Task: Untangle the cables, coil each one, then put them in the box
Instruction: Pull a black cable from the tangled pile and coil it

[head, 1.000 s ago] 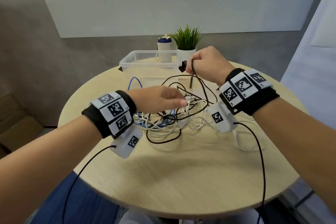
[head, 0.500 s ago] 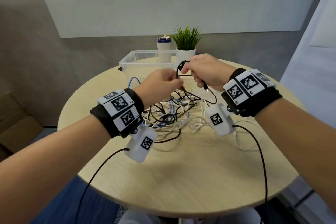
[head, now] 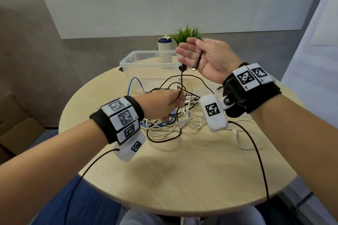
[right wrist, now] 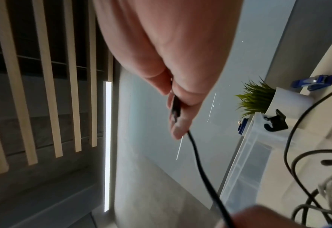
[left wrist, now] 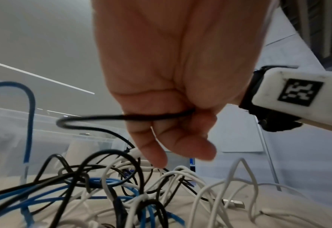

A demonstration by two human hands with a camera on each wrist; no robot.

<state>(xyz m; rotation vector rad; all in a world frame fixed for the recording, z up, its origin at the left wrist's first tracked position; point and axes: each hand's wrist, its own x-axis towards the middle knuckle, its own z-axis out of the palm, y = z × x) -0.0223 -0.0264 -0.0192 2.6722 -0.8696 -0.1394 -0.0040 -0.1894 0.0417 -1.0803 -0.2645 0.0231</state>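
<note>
Now the right hand [head: 208,58] is raised above the table [head: 182,170], palm turned up toward the head camera, fingers loosely curled, with the black cable [head: 181,80] running between thumb and fingers and its plug [head: 196,64] lying across the palm. In the right wrist view the same plug end [right wrist: 176,108] sits pinched against a fingertip, and the cable [right wrist: 200,166] drops away below it.

Down lower, the left hand [head: 161,104] is just above the tangle [head: 175,120], fingers curled closed around that same black cable. The left wrist view shows it clearly: the hand [left wrist: 171,86] has the cable [left wrist: 95,118] trapped between thumb and forefinger, with a loop sticking out to the side. Between the two hands the cable runs nearly straight up and down.

Under the left hand, black, white and blue [head: 136,84] cables lie knotted together on the table, one blue loop arching up beside the box [head: 128,64]. The clear box stands at the far edge, behind the tangle, with no cable seen inside it. A plant [head: 186,33] and a white bottle [head: 164,49] stand behind the box. A loose white cable [head: 239,140] trails off on the right side of the table.
</note>
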